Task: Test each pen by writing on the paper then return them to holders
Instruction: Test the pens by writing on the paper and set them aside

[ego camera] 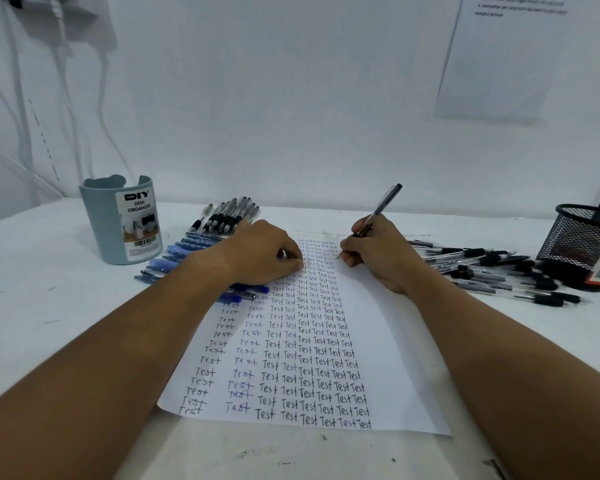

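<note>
Right hand wrote with a pen near the far end of the paper.

The pen's barrel was pinched between the curled right fingers, its tip touching the sheet just left of them and its cap end tilted up and far-right. The left hand rested on the paper's far-left part, fingers loosely curled, holding nothing. Blue pens lay left beside a grey-blue organizer cup; black pens lay right on the surface near a mesh holder.
</note>
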Available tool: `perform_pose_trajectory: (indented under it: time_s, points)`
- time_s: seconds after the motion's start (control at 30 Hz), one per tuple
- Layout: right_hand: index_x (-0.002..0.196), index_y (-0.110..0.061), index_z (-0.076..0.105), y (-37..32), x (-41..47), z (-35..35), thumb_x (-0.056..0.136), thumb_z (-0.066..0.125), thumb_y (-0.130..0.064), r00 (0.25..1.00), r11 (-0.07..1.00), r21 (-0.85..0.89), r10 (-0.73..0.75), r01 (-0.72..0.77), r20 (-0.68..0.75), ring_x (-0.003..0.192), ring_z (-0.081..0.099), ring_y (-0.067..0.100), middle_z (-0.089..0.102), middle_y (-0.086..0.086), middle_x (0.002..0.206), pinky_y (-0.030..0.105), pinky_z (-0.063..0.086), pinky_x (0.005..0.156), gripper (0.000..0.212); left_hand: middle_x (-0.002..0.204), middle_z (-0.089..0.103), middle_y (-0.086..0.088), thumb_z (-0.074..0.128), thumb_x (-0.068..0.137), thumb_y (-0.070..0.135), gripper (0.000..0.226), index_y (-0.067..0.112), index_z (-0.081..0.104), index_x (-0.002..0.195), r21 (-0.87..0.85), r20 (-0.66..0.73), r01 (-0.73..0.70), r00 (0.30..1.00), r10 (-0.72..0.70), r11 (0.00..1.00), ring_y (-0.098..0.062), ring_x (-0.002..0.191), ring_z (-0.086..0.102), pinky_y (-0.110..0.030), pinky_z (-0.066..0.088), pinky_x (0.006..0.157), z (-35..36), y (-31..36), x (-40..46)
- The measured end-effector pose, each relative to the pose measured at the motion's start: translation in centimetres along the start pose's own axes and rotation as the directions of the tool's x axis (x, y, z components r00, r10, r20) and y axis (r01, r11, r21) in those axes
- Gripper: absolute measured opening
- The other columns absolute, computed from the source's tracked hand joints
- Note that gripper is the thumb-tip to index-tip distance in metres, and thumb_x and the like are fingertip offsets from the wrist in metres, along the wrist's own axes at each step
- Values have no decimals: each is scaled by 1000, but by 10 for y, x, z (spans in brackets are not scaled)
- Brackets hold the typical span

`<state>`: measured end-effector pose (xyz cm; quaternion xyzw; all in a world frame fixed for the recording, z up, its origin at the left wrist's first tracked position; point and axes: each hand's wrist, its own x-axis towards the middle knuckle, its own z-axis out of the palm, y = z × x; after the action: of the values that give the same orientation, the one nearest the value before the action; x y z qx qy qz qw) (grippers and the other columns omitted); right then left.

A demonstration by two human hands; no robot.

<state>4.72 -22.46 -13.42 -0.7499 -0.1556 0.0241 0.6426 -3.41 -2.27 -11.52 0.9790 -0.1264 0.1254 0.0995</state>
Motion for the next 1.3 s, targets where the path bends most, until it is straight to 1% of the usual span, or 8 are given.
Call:
perform_pose_trajectory:
  time_s: [0.17, 0.37, 0.63, 0.77, 0.87, 1.03, 1.2, 1.3]
  points:
    - [87, -11, 43, -1, 1, 0, 83, 60, 10, 1000, 1000, -6, 5, -5, 13, 65, 55, 29, 58, 15, 68, 39, 45, 63, 28, 107, 69, 15, 57, 92, 43, 24, 32, 71, 109, -4, 7, 2, 1000, -2, 1000, -5, 103, 59, -43, 37, 104, 0, -1, -1]
    - [88, -10, 40, -1, -1, -3, 84, 58, 16, 1000, 994, 110, 11, -8, -26, 54, 53, 27, 53, 18, 67, 36, 43, 53, 32, 108, 69, 13, 57, 92, 43, 25, 30, 70, 110, -18, 9, 10, 1000, -10, 1000, -6, 103, 59, -42, 38, 103, -1, 0, -1]
    - [88, -15, 43, 2, 0, 0, 84, 61, 4, 999, 997, -69, -21, 18, -43, 59, 59, 27, 61, 15, 73, 42, 51, 70, 27, 108, 69, 15, 57, 92, 44, 25, 32, 70, 110, 0, 15, 13, 1000, -13, 1000, -5, 103, 58, -43, 37, 104, -1, 0, -1]
    - [88, -13, 43, -1, -1, 0, 83, 60, 6, 1000, 998, -62, 0, -2, -27, 62, 57, 28, 60, 14, 69, 39, 47, 65, 27, 109, 69, 14, 56, 93, 44, 26, 31, 70, 111, 2, 16, 11, 1000, -11, 1000, -6, 104, 58, -43, 37, 104, -2, 0, -1]
    - [88, -11, 42, -1, -2, -1, 84, 59, 10, 999, 1000, 12, 16, -16, -29, 60, 55, 28, 57, 17, 70, 38, 46, 64, 28, 109, 69, 14, 56, 92, 44, 26, 31, 70, 110, -6, 21, 6, 1000, -6, 1000, -6, 103, 59, -43, 38, 103, -1, 0, -1]
    - [89, -16, 43, -2, -4, 2, 85, 58, 1, 999, 991, -131, -35, 31, -27, 59, 56, 23, 61, 11, 68, 34, 47, 62, 23, 107, 69, 14, 58, 92, 43, 25, 31, 70, 110, -25, 15, 16, 1000, -16, 1000, -6, 102, 59, -44, 38, 104, -1, -1, -1]
    - [89, -13, 41, -3, -3, 1, 88, 55, 7, 998, 997, 78, 12, -7, -68, 59, 52, 24, 53, 13, 71, 33, 41, 53, 25, 106, 69, 16, 58, 92, 44, 24, 32, 70, 109, -28, 10, 15, 1000, -15, 1000, -5, 101, 59, -44, 38, 103, -1, 0, -1]
    - [91, -10, 44, -7, -1, 5, 94, 53, -9, 995, 996, 82, -10, 18, -99, 62, 54, 24, 55, 11, 72, 33, 42, 55, 10, 106, 68, 16, 58, 92, 43, 24, 32, 70, 109, -24, 9, 17, 1000, -17, 1000, -5, 102, 59, -45, 38, 103, -1, 0, -1]
